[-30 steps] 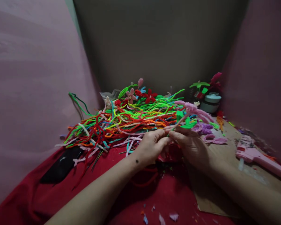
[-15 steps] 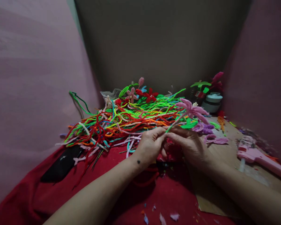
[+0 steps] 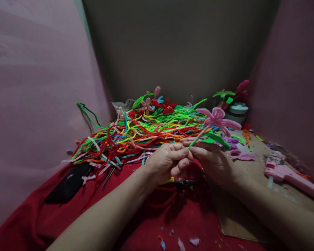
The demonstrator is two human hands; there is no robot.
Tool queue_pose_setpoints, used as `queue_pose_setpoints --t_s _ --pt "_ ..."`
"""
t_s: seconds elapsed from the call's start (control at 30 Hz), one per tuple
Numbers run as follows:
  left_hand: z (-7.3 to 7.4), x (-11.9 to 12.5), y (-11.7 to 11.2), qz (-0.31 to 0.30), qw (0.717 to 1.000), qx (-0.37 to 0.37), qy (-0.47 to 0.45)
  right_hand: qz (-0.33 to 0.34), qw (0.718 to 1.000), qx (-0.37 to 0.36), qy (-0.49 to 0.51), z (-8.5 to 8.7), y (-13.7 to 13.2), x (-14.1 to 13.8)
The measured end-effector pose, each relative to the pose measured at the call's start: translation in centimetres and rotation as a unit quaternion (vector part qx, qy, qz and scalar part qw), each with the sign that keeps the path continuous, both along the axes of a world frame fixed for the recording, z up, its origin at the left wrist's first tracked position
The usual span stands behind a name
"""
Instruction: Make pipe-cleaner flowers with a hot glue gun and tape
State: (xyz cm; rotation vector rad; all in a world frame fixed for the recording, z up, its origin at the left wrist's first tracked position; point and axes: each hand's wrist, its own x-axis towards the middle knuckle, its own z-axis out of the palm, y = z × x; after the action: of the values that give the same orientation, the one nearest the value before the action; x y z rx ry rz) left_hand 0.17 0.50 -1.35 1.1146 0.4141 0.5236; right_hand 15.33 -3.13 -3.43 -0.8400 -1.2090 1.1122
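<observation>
While both forearms reach in over the red cloth, the left hand and the right hand meet at the lower end of a pink pipe-cleaner flower, each closing thumb and fingers on its thin green stem. Held just above the cloth, the flower leans up and to the right from the fingertips, and a green leaf juts from the stem just below the bloom. Judged from its form, petals and leaf are already shaped and joined; the work in hand appears to be the wrapping or tightening of the stem, whose lowest part is hidden by the fingers. Right of the flower, a pink glue gun lies on brown cardboard, well apart from the hands. Left of the flower and behind the hands spreads a heap of loose coloured pipe cleaners. Behind the flower, finished red and pink blooms rest on the heap, and a small white jar stands nearest the wall.
</observation>
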Motion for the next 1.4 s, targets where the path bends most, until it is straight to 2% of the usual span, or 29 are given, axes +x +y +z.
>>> queue_pose_setpoints --t_s 0.1,0.17,0.2,0.23,0.3,0.37,0.4,0.43,0.47,0.5,0.53,0.6,0.63,0.67,0.73,0.87,0.93,0.97,1.03,1.1,1.17,1.3,1.4 --pt "0.4 0.1 -0.3 0.017 0.995 0.076 0.057 0.033 0.998 -0.014 0.048 -0.4 0.1 -0.1" --pt "0.3 0.3 -0.7 0.076 0.970 0.193 0.130 0.024 0.998 -0.031 0.055 -0.5 0.2 -0.3" --pt "0.1 0.4 -0.9 0.120 0.942 0.264 0.168 0.006 0.998 -0.035 0.051 -0.5 0.1 -0.4" --pt "-0.2 0.5 -1.1 0.178 0.901 0.342 0.196 -0.015 0.998 -0.038 0.040 -0.5 0.1 -0.4" --pt "-0.9 0.6 -1.4 0.259 0.797 0.484 0.252 -0.062 0.997 -0.040 0.006 -0.4 0.0 -0.4" --pt "-1.6 0.6 -1.5 0.276 0.730 0.554 0.290 -0.092 0.994 -0.037 -0.048 -0.3 -0.2 -0.4" --pt "-1.9 0.6 -1.4 0.274 0.717 0.568 0.298 -0.101 0.991 -0.035 -0.078 -0.3 -0.3 -0.4" --pt "-2.0 0.6 -1.3 0.268 0.719 0.569 0.296 -0.108 0.988 -0.032 -0.101 -0.2 -0.4 -0.3" --pt "-2.0 0.6 -1.3 0.261 0.735 0.557 0.285 -0.111 0.987 -0.030 -0.113 -0.2 -0.5 -0.3" --pt "-1.9 0.7 -1.2 0.252 0.767 0.527 0.266 -0.109 0.987 -0.033 -0.115 -0.2 -0.5 -0.3" --pt "-1.7 0.7 -1.1 0.237 0.811 0.477 0.242 -0.104 0.988 -0.036 -0.105 -0.3 -0.5 -0.3" --pt "-1.1 0.9 -0.9 0.191 0.904 0.336 0.185 -0.086 0.992 -0.037 -0.079 -0.3 -0.5 -0.3" --pt "-0.8 0.9 -0.8 0.162 0.939 0.261 0.156 -0.083 0.993 -0.033 -0.074 -0.2 -0.5 -0.3" --pt "-0.6 0.9 -0.7 0.138 0.961 0.206 0.124 -0.084 0.993 -0.027 -0.077 -0.1 -0.5 -0.3" --pt "-0.3 0.8 -0.5 0.091 0.986 0.122 0.070 -0.079 0.994 -0.018 -0.080 0.1 -0.5 -0.4" --pt "-0.6 0.4 0.2 0.010 1.000 0.021 -0.001 0.000 0.999 -0.039 -0.002 0.1 -0.4 -0.4" --pt "-0.7 0.3 0.3 -0.008 1.000 0.029 0.008 0.018 0.998 -0.044 0.033 -0.2 -0.3 -0.3" --pt "-0.6 0.3 0.3 -0.007 0.998 0.057 0.032 0.014 0.998 -0.038 0.037 -0.3 -0.2 -0.3" --pt "-0.2 0.3 0.2 0.052 0.980 0.159 0.107 -0.012 0.999 -0.024 0.031 -0.5 -0.2 -0.2" --pt "0.3 0.3 0.1 0.163 0.934 0.274 0.162 -0.028 0.999 -0.026 0.021 -0.4 -0.2 -0.2" --pt "0.9 0.2 0.1 0.236 0.903 0.319 0.165 -0.012 0.998 -0.048 0.028 -0.2 -0.4 -0.4" --pt "1.9 0.1 0.0 0.216 0.931 0.260 0.140 -0.001 0.997 -0.076 0.006 0.2 -0.7 -0.9" --pt "1.9 0.1 -0.2 0.196 0.946 0.228 0.122 0.003 0.994 -0.106 -0.039 0.0 -1.0 -1.2"
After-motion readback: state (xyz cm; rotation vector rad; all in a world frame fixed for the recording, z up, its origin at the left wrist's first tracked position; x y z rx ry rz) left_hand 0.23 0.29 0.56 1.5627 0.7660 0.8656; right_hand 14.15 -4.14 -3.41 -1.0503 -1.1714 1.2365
